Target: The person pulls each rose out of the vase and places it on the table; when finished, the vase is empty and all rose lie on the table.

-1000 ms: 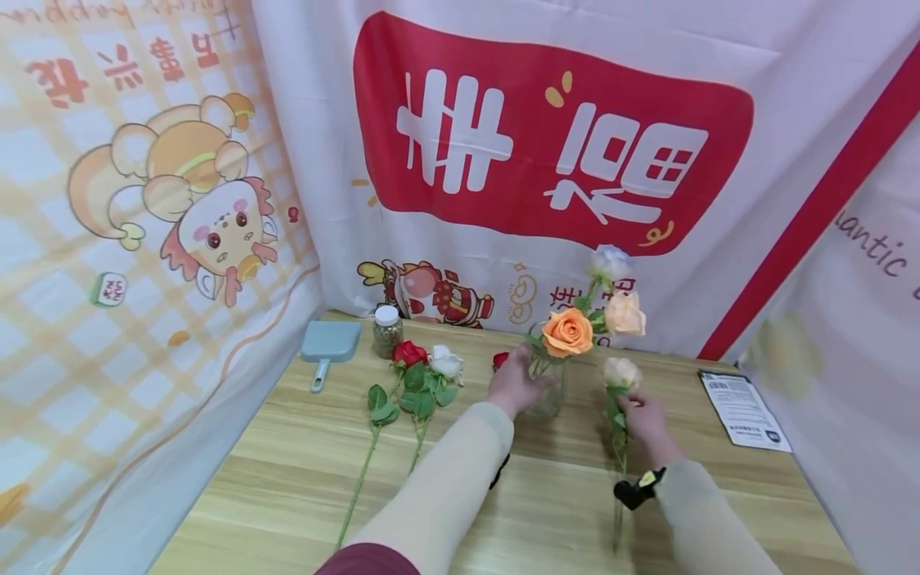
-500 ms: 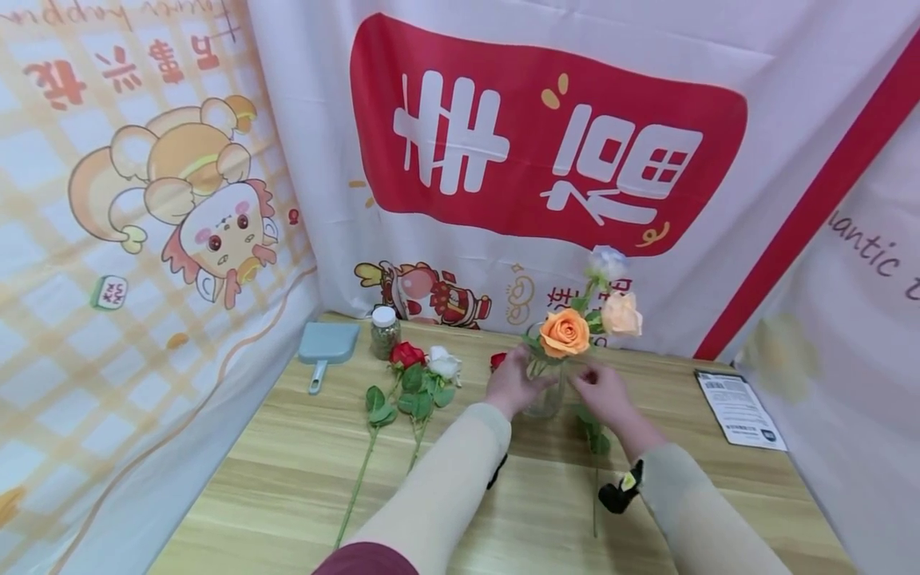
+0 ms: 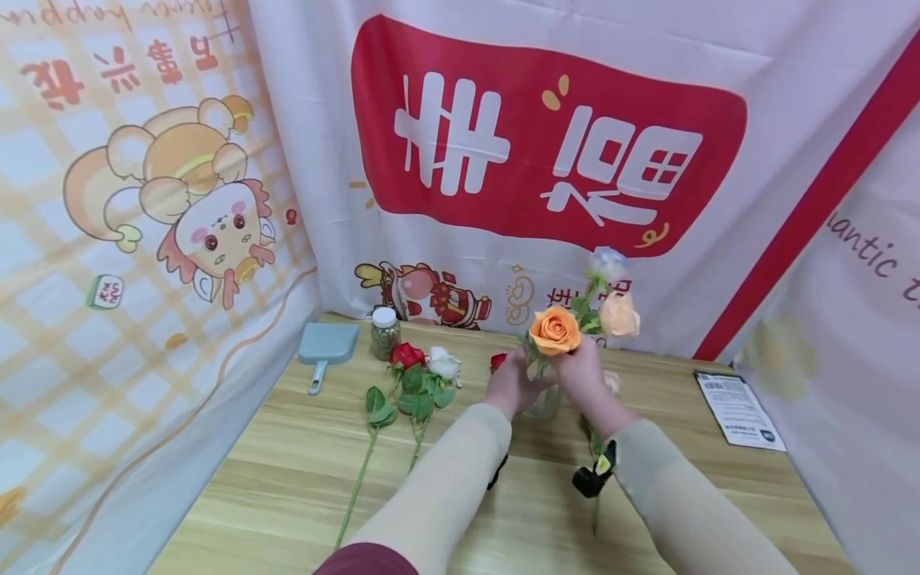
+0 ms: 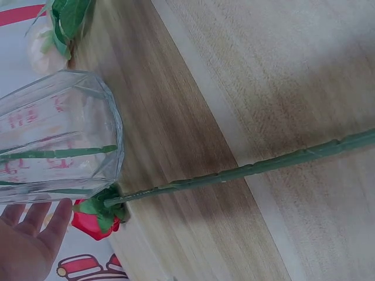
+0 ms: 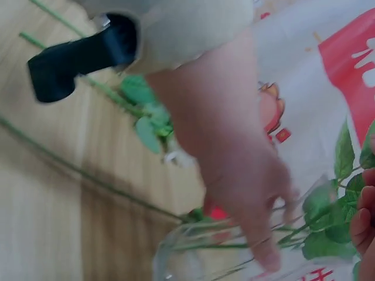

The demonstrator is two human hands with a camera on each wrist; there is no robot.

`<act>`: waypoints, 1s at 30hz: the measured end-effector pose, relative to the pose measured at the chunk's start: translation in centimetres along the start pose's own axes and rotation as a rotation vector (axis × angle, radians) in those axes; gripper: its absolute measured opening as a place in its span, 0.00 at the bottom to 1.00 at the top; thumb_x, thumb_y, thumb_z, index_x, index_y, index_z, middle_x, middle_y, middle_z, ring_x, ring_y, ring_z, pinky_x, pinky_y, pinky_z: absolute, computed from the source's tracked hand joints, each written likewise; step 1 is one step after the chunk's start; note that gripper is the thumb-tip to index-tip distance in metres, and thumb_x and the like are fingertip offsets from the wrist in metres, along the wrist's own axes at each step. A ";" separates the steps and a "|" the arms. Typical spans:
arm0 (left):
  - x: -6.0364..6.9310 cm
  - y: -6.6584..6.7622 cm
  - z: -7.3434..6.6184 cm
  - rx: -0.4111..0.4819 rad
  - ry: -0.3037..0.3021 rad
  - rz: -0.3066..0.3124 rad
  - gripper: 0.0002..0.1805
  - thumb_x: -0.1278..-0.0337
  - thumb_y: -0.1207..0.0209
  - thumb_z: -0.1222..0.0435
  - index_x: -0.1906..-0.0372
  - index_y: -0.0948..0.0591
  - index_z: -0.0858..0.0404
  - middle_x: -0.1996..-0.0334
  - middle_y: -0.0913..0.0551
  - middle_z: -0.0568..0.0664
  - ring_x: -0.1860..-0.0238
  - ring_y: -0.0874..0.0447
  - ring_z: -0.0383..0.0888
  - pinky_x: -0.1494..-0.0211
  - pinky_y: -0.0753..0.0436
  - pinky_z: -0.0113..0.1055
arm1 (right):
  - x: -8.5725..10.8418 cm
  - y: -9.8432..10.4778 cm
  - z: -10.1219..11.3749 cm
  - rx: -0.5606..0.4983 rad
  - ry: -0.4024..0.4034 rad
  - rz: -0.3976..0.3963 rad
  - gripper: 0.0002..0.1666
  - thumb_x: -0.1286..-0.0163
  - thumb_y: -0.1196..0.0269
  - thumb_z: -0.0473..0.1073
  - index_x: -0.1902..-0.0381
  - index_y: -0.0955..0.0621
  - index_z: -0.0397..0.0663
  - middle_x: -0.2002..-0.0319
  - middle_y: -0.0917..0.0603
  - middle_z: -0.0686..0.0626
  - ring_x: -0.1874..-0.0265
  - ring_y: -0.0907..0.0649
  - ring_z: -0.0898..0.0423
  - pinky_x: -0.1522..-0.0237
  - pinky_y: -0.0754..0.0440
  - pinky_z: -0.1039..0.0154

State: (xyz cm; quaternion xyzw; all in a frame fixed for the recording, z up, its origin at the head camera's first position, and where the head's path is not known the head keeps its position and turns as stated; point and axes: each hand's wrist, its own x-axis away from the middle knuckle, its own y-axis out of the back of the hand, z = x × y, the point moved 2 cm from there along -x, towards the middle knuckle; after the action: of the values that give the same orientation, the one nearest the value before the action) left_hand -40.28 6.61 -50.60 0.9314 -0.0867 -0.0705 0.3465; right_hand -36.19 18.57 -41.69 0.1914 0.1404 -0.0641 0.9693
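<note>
My left hand point(image 3: 516, 385) grips a clear glass vase point(image 4: 53, 126), its fingers against the glass. Inside the vase stand an orange rose point(image 3: 555, 330), a peach rose point(image 3: 620, 315) and a pale bluish-white rose point(image 3: 608, 262). At the vase's mouth, my right hand point(image 3: 585, 377) holds the orange rose just under its bloom; the fingertips are hidden in the head view. In the right wrist view, curled fingers point(image 5: 364, 211) show beside green leaves. A cream rose point(image 3: 612, 380) lies on the table beneath my right forearm, partly covered. Behind the vase lies a red rose point(image 4: 94, 219).
Another red rose point(image 3: 407, 354) and a white rose point(image 3: 444, 363) lie left of my left arm. Farther left are a lidded jar point(image 3: 385, 334) and a blue dustpan point(image 3: 328, 343). A printed packet point(image 3: 740, 409) lies at the right edge. Fabric hangs behind the table.
My right hand has let go of the cream rose on the table and moved left to the vase. The orange rose has shifted slightly left. My left hand stays on the vase.
</note>
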 end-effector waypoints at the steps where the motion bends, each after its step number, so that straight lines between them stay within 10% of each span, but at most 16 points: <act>1: 0.0 0.0 0.0 0.003 -0.001 0.001 0.47 0.49 0.33 0.40 0.25 0.38 0.46 0.32 0.30 0.45 0.35 0.30 0.46 0.36 0.28 0.45 | -0.1 0.2 0.5 0.011 0.002 -0.025 0.23 0.35 0.38 0.31 0.41 0.22 0.31 0.48 0.18 0.32 0.50 0.19 0.42 0.43 0.23 0.49; 10: -0.1 -0.2 -0.1 -0.011 -0.031 -0.023 0.48 0.47 0.33 0.41 0.24 0.40 0.51 0.32 0.31 0.50 0.34 0.31 0.49 0.34 0.30 0.45 | -0.9 4.0 6.6 -0.199 0.042 -0.160 0.17 0.33 0.32 0.49 0.51 0.20 0.47 0.80 0.25 0.47 0.84 0.27 0.57 0.81 0.26 0.65; 24: -0.5 -0.8 0.7 -0.003 -0.031 -0.049 0.45 0.49 0.32 0.41 0.27 0.36 0.48 0.35 0.28 0.49 0.36 0.29 0.49 0.35 0.29 0.46 | 1.5 10.5 14.3 -0.466 0.187 -0.248 0.17 0.34 0.32 0.40 0.49 0.21 0.43 0.74 0.24 0.45 0.83 0.28 0.53 0.82 0.26 0.67; 30: -0.5 -0.8 0.6 -0.018 -0.012 -0.046 0.47 0.49 0.32 0.41 0.26 0.37 0.51 0.34 0.29 0.50 0.35 0.30 0.50 0.34 0.31 0.46 | 2.2 15.1 13.9 -0.407 0.040 -0.280 0.25 0.40 0.28 0.49 0.48 0.19 0.43 0.77 0.25 0.48 0.84 0.29 0.53 0.81 0.27 0.68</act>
State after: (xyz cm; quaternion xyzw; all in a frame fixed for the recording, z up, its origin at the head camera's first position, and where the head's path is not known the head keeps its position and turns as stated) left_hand -40.81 6.90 -51.57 0.9295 -0.0667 -0.0850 0.3527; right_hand -27.94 26.82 -24.67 -0.0280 0.1948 -0.1644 0.9666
